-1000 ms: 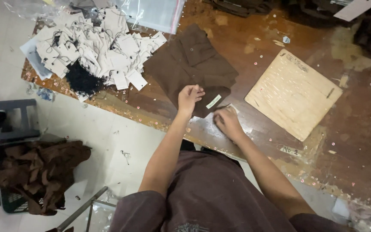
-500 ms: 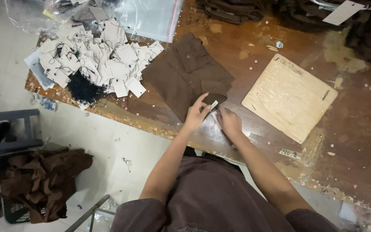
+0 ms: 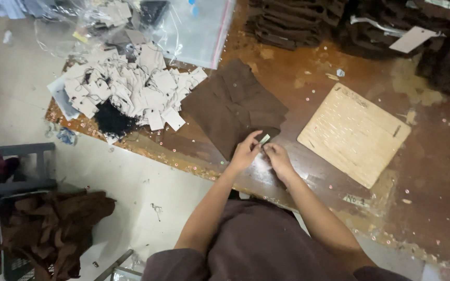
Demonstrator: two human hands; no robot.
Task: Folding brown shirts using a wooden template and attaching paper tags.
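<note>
Right now you are working at the near edge of the table point(image 3: 433, 171), with both hands meeting over the closest corner of a folded brown garment point(image 3: 233, 106). Your left hand point(image 3: 245, 154) is pinching a small pale tag point(image 3: 264, 139) between thumb and fingertips, and your right hand point(image 3: 279, 160) is closing in on the same tag from the other side, fingers drawn together around it. By the look of it, you are in the middle of fixing or checking that tag at the garment's corner; the next move is likely calling for a steady pinch and a fine, small motion, since the tag is tiny and the cloth is soft and apt to shift.

The garment is lying flat, dark brown, folded into a neat square, one corner pointing toward you. Just to your right, a pale wooden board point(image 3: 352, 134) is sitting apart from it. Farther left, a heap of white paper tags point(image 3: 131, 88) with dark strings is spreading out, a clear plastic bag point(image 3: 194, 28) beyond it. At the far edge, stacks of folded brown clothes point(image 3: 292, 23) are waiting.
</note>
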